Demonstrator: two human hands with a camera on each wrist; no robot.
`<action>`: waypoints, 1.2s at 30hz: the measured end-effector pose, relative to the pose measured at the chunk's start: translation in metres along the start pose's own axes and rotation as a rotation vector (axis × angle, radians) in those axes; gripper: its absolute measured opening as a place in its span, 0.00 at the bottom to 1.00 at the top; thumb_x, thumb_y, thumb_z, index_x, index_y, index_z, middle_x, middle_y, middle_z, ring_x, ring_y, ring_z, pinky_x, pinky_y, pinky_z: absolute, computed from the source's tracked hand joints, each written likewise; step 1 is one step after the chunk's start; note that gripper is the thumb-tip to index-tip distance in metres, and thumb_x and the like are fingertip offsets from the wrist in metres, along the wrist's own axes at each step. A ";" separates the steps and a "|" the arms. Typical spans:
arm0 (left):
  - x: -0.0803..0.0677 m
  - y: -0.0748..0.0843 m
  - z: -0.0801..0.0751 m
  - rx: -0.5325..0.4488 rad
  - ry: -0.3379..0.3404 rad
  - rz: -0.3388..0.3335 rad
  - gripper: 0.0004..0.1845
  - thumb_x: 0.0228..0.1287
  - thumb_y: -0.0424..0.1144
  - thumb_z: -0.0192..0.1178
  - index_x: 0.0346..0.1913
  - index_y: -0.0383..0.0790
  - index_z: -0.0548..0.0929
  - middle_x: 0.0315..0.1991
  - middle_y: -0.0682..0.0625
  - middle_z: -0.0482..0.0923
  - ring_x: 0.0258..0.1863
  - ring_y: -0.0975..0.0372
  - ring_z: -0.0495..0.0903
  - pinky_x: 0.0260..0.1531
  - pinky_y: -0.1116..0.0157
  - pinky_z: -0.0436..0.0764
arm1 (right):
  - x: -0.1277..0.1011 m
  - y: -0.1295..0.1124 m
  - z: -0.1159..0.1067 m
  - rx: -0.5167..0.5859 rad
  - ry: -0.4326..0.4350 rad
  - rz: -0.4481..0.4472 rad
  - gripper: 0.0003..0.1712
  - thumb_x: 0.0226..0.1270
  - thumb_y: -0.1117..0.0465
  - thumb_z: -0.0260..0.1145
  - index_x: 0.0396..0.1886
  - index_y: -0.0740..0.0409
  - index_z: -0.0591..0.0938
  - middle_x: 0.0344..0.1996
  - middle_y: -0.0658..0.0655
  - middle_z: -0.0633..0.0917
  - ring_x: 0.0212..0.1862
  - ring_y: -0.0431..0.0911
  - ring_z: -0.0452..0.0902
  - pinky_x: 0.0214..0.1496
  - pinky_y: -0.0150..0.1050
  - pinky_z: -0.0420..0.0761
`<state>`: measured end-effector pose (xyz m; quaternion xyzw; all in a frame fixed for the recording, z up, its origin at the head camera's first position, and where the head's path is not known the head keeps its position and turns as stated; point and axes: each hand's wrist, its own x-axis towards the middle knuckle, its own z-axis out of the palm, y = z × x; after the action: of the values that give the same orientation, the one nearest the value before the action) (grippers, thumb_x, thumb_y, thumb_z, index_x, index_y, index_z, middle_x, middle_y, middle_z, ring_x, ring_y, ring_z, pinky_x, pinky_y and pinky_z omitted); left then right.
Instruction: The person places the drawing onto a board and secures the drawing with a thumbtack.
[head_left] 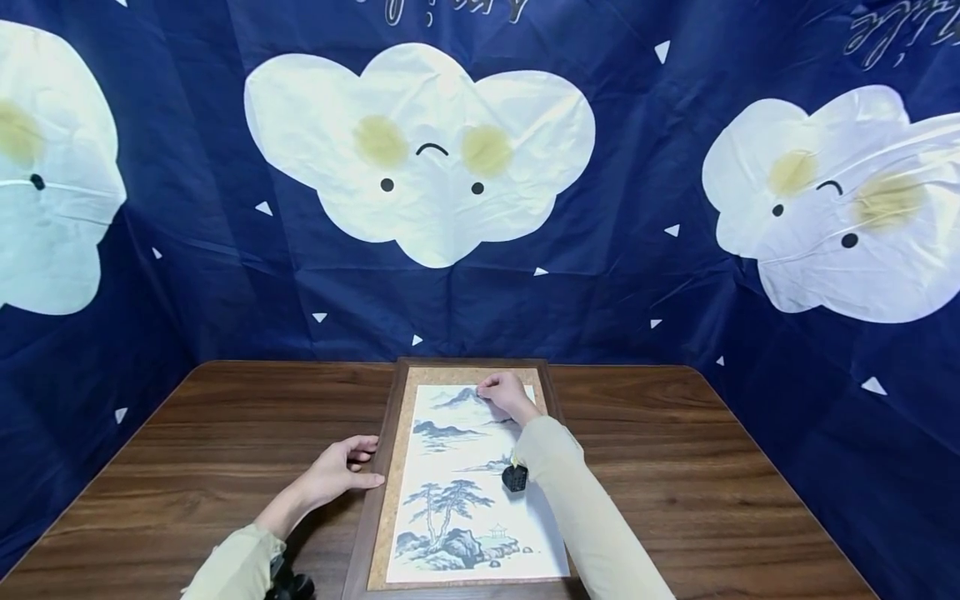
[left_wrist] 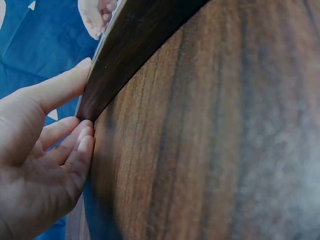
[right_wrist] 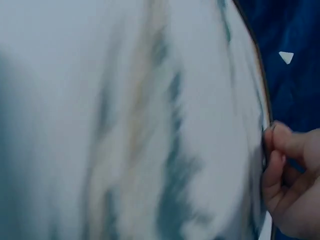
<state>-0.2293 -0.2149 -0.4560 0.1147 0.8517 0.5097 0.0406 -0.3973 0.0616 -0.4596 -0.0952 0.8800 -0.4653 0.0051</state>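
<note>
A white sheet with an ink landscape painting (head_left: pixel 442 454) lies on a cork board (head_left: pixel 397 483) inside a brown wooden frame (head_left: pixel 384 450). My right hand (head_left: pixel 510 393) is over the sheet's far edge, thumb and forefinger pinched together. Close up in the right wrist view, that hand (right_wrist: pixel 295 175) has a tiny dark thing at its fingertips, its kind mostly hidden by them. My left hand (head_left: pixel 330 475) touches the frame's left side. Seen from the left wrist, this hand (left_wrist: pixel 50 135) has its thumb against the frame's side and its fingers low by the tabletop.
The frame lies on a brown wood-grain table (head_left: pixel 675 467), its far end at the table's back edge. A dark blue cloth (head_left: pixel 637 300) with white clouds hangs behind and at both sides. A black wrist device (head_left: pixel 514 477) sits at my right cuff, above the painting.
</note>
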 end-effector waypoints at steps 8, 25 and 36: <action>-0.004 0.002 0.003 -0.018 -0.007 0.010 0.35 0.46 0.31 0.69 0.56 0.19 0.66 0.52 0.31 0.70 0.47 0.48 0.71 0.42 0.62 0.74 | -0.027 -0.038 0.000 -0.255 0.151 0.130 0.07 0.56 0.65 0.65 0.21 0.59 0.85 0.25 0.52 0.84 0.30 0.45 0.76 0.32 0.37 0.75; -0.004 0.001 0.004 -0.017 -0.003 0.032 0.35 0.46 0.32 0.69 0.56 0.19 0.67 0.51 0.31 0.71 0.47 0.49 0.71 0.42 0.64 0.74 | -0.034 -0.035 0.002 -0.122 0.299 0.208 0.07 0.54 0.65 0.66 0.20 0.57 0.86 0.22 0.53 0.84 0.27 0.48 0.77 0.32 0.40 0.77; -0.005 -0.002 0.004 -0.016 -0.009 0.012 0.36 0.45 0.35 0.70 0.57 0.21 0.67 0.52 0.32 0.71 0.47 0.50 0.71 0.42 0.67 0.73 | -0.037 -0.031 0.007 -0.199 0.407 0.192 0.03 0.45 0.67 0.69 0.16 0.58 0.85 0.18 0.53 0.84 0.27 0.50 0.79 0.33 0.40 0.76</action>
<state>-0.2243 -0.2139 -0.4601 0.1216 0.8467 0.5162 0.0424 -0.3550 0.0452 -0.4407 0.0848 0.9094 -0.3833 -0.1376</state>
